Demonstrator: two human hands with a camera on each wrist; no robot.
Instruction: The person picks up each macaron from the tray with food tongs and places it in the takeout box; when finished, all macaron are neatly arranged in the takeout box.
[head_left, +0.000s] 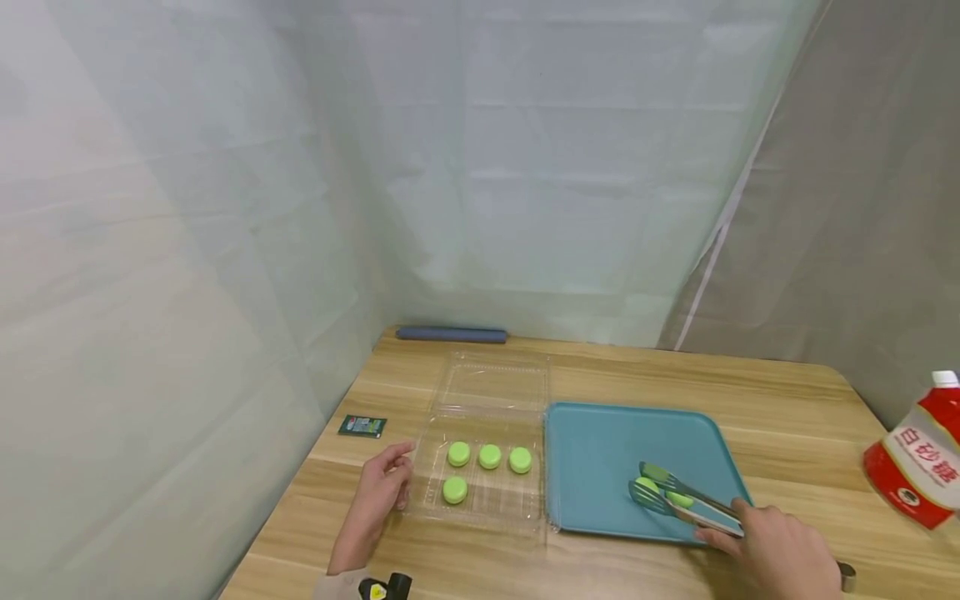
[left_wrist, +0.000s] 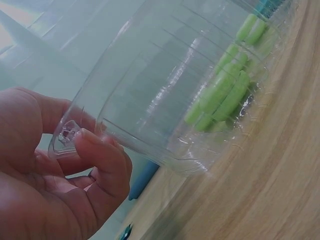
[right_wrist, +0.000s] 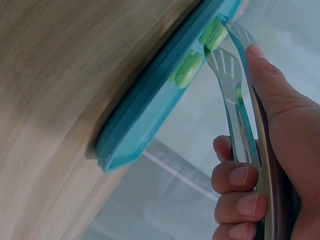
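My left hand (head_left: 378, 487) is at the left edge of a clear plastic box (head_left: 498, 504), pinching its rim between thumb and fingers in the left wrist view. Several green macarons (head_left: 490, 457) sit inside, three in a back row and one in front at the left. The box's clear lid (head_left: 495, 385) lies folded back. My right hand (head_left: 780, 546) grips metal tongs with slotted teal heads (head_left: 654, 500), reaching over a blue tray (head_left: 600, 450). One green macaron (right_wrist: 214, 34) is between the tong heads; a second macaron (right_wrist: 187, 69) lies close by on the tray.
A red and white bag with a white cap (head_left: 918, 454) stands at the table's right side. On the left lies a small dark green packet (head_left: 363, 426). A blue-grey roll (head_left: 452, 334) lies along the back edge, before pale curtains (head_left: 570, 167).
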